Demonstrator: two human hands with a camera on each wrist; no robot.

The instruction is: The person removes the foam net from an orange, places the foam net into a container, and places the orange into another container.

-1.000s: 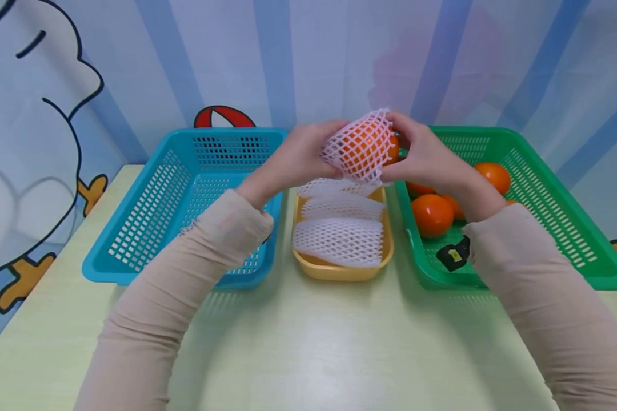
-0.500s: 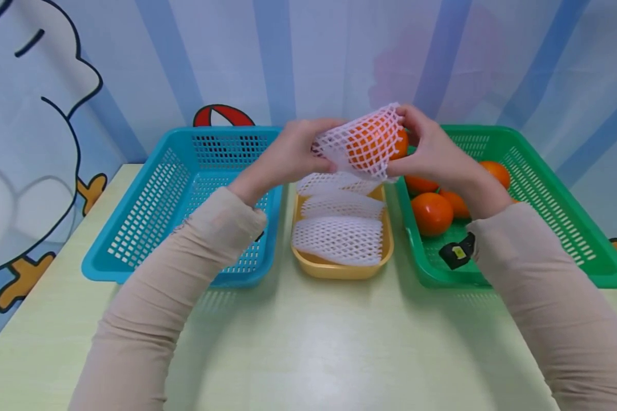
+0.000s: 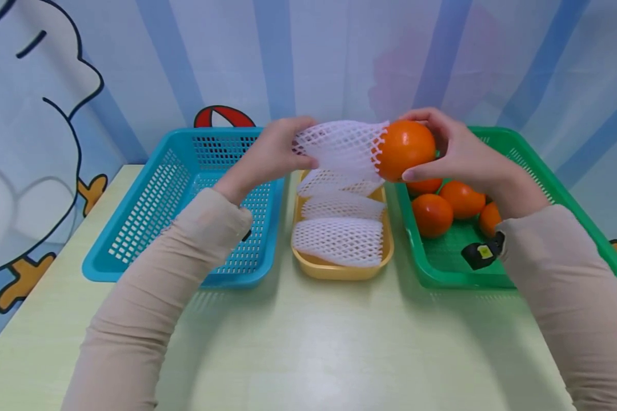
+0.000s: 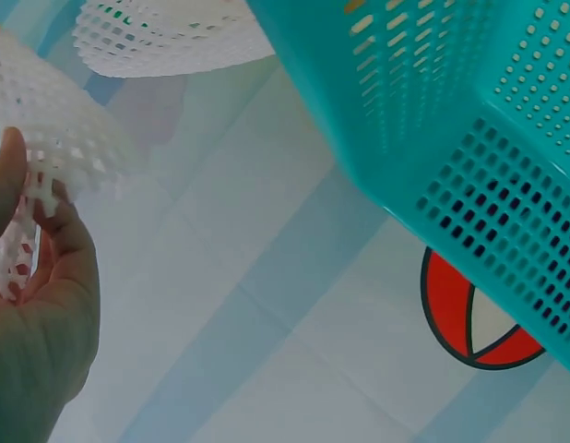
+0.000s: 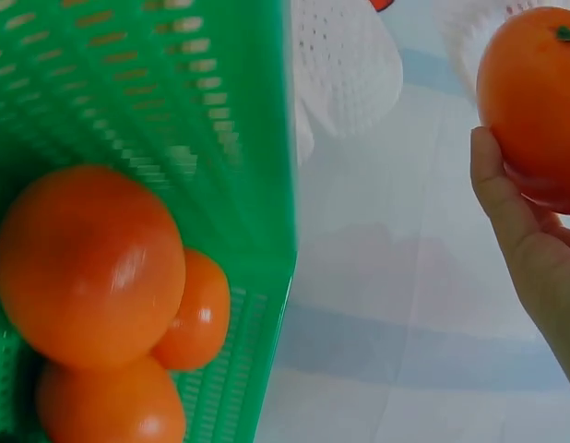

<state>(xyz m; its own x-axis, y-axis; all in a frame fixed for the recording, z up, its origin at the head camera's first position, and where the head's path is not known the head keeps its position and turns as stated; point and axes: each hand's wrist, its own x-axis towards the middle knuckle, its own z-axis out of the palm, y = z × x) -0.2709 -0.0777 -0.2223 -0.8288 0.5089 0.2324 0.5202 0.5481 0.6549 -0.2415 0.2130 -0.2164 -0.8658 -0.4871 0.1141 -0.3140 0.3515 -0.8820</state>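
Observation:
My left hand [image 3: 272, 153] pinches the left end of a white foam fruit net [image 3: 336, 142], thumb below and fingers above. An orange [image 3: 407, 149] is gripped by my right hand [image 3: 470, 151] between thumb and fingers. The net's right edge overlaps the orange's left side; most of the fruit is bare. Both are held above the small yellow basket [image 3: 341, 273] and the green basket's left rim. In the left wrist view, thumb and fingers pinch the net [image 4: 64, 120]. In the right wrist view, the orange [image 5: 543, 111] shows a small green stem end.
Several foam nets [image 3: 339, 241] lie in the yellow basket. To the left stands a blue perforated basket [image 3: 180, 276]. A green basket [image 3: 432, 278] on the right holds several oranges [image 3: 432, 216]. A striped, printed curtain [image 3: 319, 63] hangs behind the pale table [image 3: 319, 342].
The orange was mostly inside the net and now sits largely outside it. My right hand has moved right with the orange, while my left hand has shifted left with the net.

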